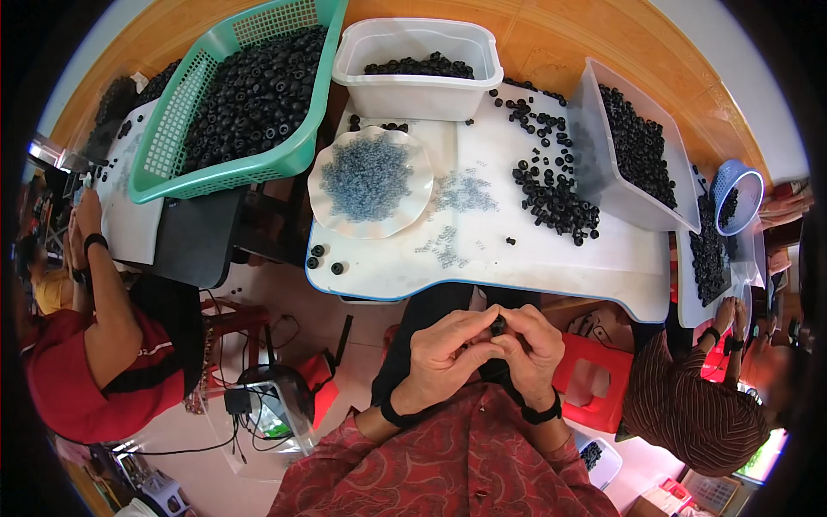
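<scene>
Over my lap, just off the table's front edge, a small round black plastic part [498,325] is pinched between my fingertips. My left hand [441,355] is closed on it from one side, my right hand [531,346] from the other. My fingers hide most of the part. On the white table [551,267] ahead stands a wavy-rimmed white plate [323,211] heaped with small grey springs [366,177]. More springs [465,191] lie loose beside it. Loose black parts [556,202] are piled at the right, and a few black rings [337,268] sit near the left corner.
A green basket [151,177] of black parts stands at the far left. Behind the plate is a white bin [413,90], and at the right a translucent bin [594,164], both holding black parts. People [112,345] work at either side. A red stool [594,405] stands beside me.
</scene>
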`<state>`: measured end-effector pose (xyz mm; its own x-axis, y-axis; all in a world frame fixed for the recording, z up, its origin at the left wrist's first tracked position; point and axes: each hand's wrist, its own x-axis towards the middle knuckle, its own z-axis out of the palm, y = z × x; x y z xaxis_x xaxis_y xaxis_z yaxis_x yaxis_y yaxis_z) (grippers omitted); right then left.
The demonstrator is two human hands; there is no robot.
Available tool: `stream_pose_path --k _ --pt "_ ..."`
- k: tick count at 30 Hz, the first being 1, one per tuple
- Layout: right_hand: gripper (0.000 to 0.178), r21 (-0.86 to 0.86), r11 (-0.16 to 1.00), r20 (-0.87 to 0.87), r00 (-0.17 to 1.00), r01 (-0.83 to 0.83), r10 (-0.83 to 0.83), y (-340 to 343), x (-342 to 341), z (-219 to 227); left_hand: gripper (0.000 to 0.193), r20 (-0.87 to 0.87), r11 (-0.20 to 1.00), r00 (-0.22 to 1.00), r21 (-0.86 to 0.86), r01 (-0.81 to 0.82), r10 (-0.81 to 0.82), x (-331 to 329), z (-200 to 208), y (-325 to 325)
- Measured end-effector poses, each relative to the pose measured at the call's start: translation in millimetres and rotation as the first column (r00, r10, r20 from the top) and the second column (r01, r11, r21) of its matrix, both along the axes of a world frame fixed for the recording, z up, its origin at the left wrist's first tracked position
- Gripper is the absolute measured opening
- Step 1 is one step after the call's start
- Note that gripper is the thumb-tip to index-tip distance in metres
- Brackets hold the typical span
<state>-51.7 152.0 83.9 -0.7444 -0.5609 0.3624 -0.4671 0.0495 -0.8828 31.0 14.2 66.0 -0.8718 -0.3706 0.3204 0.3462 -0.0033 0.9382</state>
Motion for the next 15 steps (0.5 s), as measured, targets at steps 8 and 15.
stream_pose_path --k 8,15 --pt "0.038 -0.077 0.997 0.072 0.997 0.002 0.004 -1.0 5.9 -2.4 0.029 -0.055 0.993 0.998 0.112 0.046 -0.04 -4.9 -2.3 -5.8" --pt "0.038 -0.073 0.997 0.142 0.99 0.03 -0.02 -1.9 10.6 -9.5 0.028 -0.055 0.978 0.997 0.202 0.056 -0.045 -7.2 -6.3 -2.8"
